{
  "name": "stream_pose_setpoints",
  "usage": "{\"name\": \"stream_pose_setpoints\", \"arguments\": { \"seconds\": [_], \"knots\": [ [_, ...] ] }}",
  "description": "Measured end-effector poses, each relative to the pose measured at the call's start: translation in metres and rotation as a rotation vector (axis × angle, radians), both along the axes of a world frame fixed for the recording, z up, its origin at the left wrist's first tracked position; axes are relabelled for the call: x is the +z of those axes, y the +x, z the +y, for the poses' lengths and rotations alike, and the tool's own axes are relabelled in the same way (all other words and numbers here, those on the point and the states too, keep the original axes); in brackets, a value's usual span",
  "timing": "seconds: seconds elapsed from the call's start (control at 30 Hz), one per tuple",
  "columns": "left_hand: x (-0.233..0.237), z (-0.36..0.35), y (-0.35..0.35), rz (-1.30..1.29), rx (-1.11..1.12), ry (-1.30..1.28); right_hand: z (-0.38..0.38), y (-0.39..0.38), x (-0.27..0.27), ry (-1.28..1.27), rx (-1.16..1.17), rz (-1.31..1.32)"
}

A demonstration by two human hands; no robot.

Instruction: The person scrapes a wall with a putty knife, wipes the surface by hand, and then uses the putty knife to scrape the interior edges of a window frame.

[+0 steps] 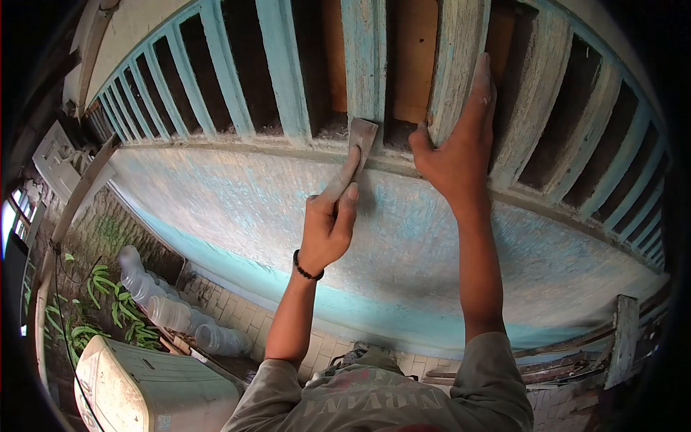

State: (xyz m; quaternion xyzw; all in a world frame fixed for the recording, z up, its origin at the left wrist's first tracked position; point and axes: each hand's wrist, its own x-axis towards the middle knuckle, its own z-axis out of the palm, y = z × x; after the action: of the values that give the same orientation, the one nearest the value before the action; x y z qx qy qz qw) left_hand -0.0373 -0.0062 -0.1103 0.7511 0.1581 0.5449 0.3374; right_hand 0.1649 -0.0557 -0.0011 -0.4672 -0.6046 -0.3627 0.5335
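Left hand grips a scraper by its handle, blade pressed at the foot of a turquoise slat where it meets the sill. Right hand holds nothing, lying flat, fingers extended, against the next slat (paint worn, bare wood showing). Plastic bottles lie well below left.
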Motion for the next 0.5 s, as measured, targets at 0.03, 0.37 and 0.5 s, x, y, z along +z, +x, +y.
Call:
{"name": "stream_pose_setpoints", "arguments": {
  "seconds": [0.03, 0.37, 0.5],
  "knots": [
    [0.001, 0.001, -0.002, 0.008, -0.027, 0.005, -0.001, -0.001, 0.0, -0.009, 0.001, 0.01],
    [0.002, 0.002, -0.028, 0.035, -0.193, -0.185, -0.002, -0.002, 0.001, -0.007, 0.012, 0.01],
    [-0.017, -0.006, -0.014, 0.103, 0.061, 0.097, 0.0, 0.0, 0.001, -0.002, 0.029, 0.013]
  ]
}}
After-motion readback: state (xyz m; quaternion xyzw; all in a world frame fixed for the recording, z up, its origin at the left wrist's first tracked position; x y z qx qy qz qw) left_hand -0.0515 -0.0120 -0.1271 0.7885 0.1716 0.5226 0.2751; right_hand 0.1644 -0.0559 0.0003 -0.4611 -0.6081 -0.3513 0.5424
